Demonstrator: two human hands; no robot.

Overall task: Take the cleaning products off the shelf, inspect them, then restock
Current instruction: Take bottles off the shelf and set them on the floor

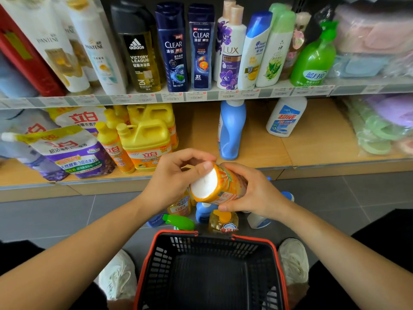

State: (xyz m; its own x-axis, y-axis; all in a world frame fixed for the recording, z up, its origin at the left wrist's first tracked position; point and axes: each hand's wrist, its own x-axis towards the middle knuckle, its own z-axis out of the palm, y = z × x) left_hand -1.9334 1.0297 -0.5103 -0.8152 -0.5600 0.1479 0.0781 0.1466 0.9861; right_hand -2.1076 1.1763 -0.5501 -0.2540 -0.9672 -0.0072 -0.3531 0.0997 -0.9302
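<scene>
An orange cleaning bottle [220, 186] lies tilted between both hands, its white base turned toward me. My left hand [176, 175] grips it at the base end with curled fingers, the thumb on the white bottom. My right hand [252, 189] wraps around its body from the right. Below the hands, several bottles lie on the grey floor: a green-capped one [180, 222], a blue one [204, 211], a yellow one [223, 222] and a white one [257, 220]. On the lower wooden shelf [312, 151] stand a blue bottle [231, 130], a white bottle [286, 116] and yellow jugs [145, 139].
A black basket with a red rim [178, 233] sits on the floor between my white shoes. Purple detergent pouches [71, 151] lie at the lower shelf's left. The upper shelf holds shampoo and body-wash bottles [174, 48]. Packaged sponges [380, 124] fill the right side.
</scene>
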